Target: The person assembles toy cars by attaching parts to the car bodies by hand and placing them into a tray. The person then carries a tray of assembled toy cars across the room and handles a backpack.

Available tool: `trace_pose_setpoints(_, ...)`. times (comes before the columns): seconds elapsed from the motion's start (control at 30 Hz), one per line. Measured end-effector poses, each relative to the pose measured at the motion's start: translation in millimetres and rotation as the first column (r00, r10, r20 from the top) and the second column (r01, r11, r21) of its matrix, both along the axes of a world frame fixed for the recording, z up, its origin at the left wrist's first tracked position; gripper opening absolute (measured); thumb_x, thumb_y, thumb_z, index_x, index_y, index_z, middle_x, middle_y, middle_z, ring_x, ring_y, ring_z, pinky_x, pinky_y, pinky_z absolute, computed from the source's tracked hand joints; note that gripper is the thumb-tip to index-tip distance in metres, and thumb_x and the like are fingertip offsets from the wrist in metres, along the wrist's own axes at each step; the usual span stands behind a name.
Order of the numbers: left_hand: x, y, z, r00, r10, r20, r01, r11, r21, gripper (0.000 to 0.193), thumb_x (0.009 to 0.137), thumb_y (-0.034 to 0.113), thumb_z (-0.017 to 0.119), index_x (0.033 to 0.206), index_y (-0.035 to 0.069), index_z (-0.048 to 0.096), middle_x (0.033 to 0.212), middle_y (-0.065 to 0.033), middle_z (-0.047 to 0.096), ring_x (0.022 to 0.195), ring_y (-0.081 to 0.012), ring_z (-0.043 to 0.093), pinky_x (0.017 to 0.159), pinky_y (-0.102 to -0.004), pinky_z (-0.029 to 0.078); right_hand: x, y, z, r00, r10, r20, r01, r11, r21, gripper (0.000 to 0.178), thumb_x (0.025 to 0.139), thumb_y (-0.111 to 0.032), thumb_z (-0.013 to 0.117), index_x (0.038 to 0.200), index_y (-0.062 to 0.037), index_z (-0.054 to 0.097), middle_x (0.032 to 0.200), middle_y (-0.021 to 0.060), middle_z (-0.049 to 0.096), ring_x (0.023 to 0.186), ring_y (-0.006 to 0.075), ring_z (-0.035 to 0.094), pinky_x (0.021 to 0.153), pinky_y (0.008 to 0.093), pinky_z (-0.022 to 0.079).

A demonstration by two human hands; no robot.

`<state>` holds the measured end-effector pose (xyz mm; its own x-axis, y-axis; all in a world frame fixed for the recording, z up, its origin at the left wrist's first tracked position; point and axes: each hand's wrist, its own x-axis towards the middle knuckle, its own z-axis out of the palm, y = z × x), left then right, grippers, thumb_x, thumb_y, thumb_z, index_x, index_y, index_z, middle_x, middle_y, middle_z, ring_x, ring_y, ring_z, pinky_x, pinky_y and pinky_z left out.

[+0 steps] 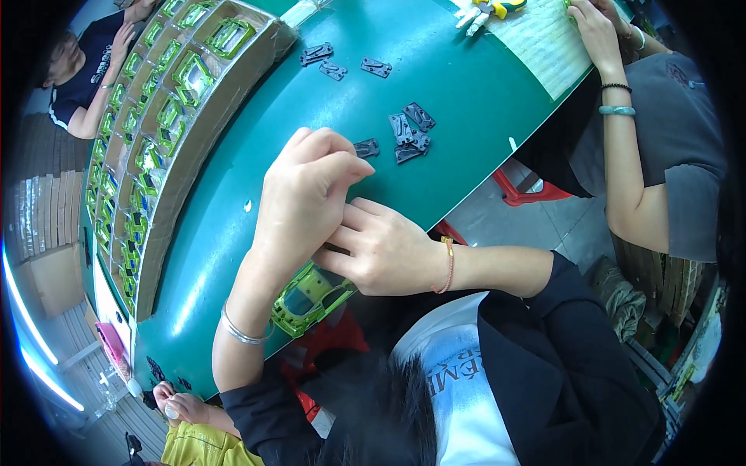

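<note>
My left hand (305, 190) is raised over the green table, its thumb and fingers pinched together. Whatever sits in that pinch is too small or too hidden to make out. Just below and to the right, my right hand (381, 248) has its fingers curled in beneath the left wrist, and its fingertips are partly covered. A bright green plastic frame (311, 299) with a dark window lies at the table's near edge, below my hands. Beside my left fingertips is a small black plastic part (367, 147). More black plates (408, 132) lie in a loose pile just beyond it.
A long divided cardboard box (225, 101) full of green frames runs along the left. Further black parts (332, 70) are scattered at the back. Yellow-handled pliers (486, 12) rest beside a written sheet (540, 46). Co-workers sit at right, upper left and lower left. A red stool (528, 186) stands beyond the edge.
</note>
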<state>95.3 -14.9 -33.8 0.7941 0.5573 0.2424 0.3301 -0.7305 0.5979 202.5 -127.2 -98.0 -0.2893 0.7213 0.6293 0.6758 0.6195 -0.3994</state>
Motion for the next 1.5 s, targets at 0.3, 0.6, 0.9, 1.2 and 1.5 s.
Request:
trace_pose_setpoints(0.3, 4, 5, -1, 0.992, 0.122, -0.025, -0.121, 0.991, 0.056, 0.02, 0.081, -0.003, 0.078, 0.099, 0.006, 0.078, 0.097, -0.0086, 0.07, 0.092, -0.0257, 0.068, 0.076, -0.035, 0.056, -1, 3, -3, 1.0, -0.017, -0.008, 0.017, 0.998, 0.06, 0.015, 0.08, -0.013, 0.068, 0.092, -0.0054, 0.072, 0.093, 0.0086, 0.066, 0.091, 0.0238, 0.065, 0.081, 0.0347, 0.053)
trace_pose_setpoints(0.6, 19, 31, 10, 0.998, 0.042, -0.047, -0.046, 0.995, -0.087, 0.018, 0.085, 0.003, 0.077, 0.103, 0.004, 0.076, 0.101, -0.0124, 0.07, 0.094, -0.031, 0.07, 0.081, -0.0397, 0.057, 2, 1, 3, 1.0, 0.012, -0.002, -0.012, 1.0, 0.01, 0.02, 0.077, -0.009, 0.07, 0.096, -0.0047, 0.073, 0.1, 0.0072, 0.068, 0.095, 0.0236, 0.065, 0.079, 0.0341, 0.053)
trace_pose_setpoints(0.9, 44, 81, -9, 0.981, 0.175, -0.081, -0.12, 0.882, 0.457, 0.016, 0.09, 0.001, 0.07, 0.102, 0.008, 0.078, 0.103, -0.0051, 0.07, 0.102, -0.0263, 0.066, 0.085, -0.0407, 0.057, 0, 1, 5, 0.999, 0.025, -0.035, -0.025, 1.0, -0.007, 0.024, 0.076, -0.006, 0.071, 0.099, -0.004, 0.073, 0.101, 0.0071, 0.068, 0.097, 0.0232, 0.065, 0.081, 0.034, 0.053)
trace_pose_setpoints(1.2, 31, 78, -7, 0.993, 0.113, -0.028, -0.093, 0.91, 0.404, 0.019, 0.089, 0.002, 0.074, 0.106, 0.007, 0.078, 0.105, -0.0077, 0.07, 0.103, -0.0272, 0.065, 0.087, -0.0396, 0.054, 2, 1, 5, 0.999, 0.025, -0.022, -0.025, 1.0, -0.002, 0.023, 0.076, -0.006, 0.071, 0.099, -0.0036, 0.073, 0.1, 0.0069, 0.068, 0.096, 0.023, 0.065, 0.081, 0.0339, 0.053)
trace_pose_setpoints(1.5, 26, 84, -7, 0.975, 0.142, -0.173, -0.078, 0.94, 0.333, 0.017, 0.089, 0.007, 0.076, 0.105, 0.003, 0.072, 0.102, -0.0107, 0.069, 0.103, -0.0287, 0.063, 0.089, -0.0412, 0.052, -2, 1, 5, 1.0, 0.028, -0.005, -0.028, 1.0, -0.012, 0.019, 0.082, -0.011, 0.069, 0.099, -0.0035, 0.074, 0.098, 0.0076, 0.067, 0.095, 0.0233, 0.063, 0.082, 0.0337, 0.053)
